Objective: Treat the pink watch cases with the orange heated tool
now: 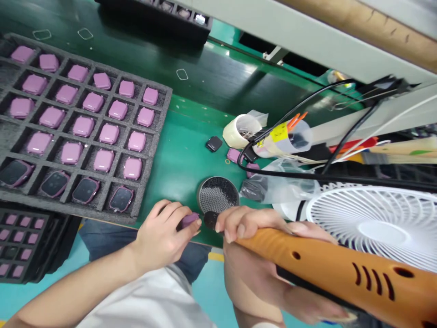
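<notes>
My left hand has its fingers closed around a purple smartwatch case at the front edge of the green table. My right hand grips the front of an orange handheld power tool with vent slots. A dark rounded tip on the tool's side points at the watch case, a small gap apart. Just beyond that tip stands a round dish with a dotted floor and small black bits in it. Part of the case is hidden by my fingers.
On the left lies a grey foam tray of purple watch cases, several showing dark screens. Behind the dish are a black watch, a cream cup and a black cable. A white fan stands at right. Stacked trays sit lower left.
</notes>
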Tool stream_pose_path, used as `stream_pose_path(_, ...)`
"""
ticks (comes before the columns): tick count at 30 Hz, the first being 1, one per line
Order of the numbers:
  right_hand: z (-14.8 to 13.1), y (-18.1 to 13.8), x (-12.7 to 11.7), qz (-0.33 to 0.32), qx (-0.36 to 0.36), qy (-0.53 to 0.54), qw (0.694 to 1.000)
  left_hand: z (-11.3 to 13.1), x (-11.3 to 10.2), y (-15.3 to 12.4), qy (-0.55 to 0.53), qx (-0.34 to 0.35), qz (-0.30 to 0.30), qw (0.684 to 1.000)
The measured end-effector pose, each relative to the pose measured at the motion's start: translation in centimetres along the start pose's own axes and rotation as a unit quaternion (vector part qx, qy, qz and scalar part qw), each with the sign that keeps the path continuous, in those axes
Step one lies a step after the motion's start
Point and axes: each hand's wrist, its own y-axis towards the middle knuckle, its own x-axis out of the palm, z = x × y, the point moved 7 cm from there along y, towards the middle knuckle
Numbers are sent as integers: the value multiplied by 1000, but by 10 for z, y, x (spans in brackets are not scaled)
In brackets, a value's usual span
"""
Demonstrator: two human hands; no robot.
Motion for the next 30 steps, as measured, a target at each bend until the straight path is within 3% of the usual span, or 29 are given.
stream_pose_path(16, 7, 0, 2, -4, 19, -4, 1000, -1, 2, -2, 3, -3, -5, 1000)
stream_pose_path(30, 11, 0, 8, -12, -5, 4, 1000, 0, 3, -2, 7, -3, -4, 1000)
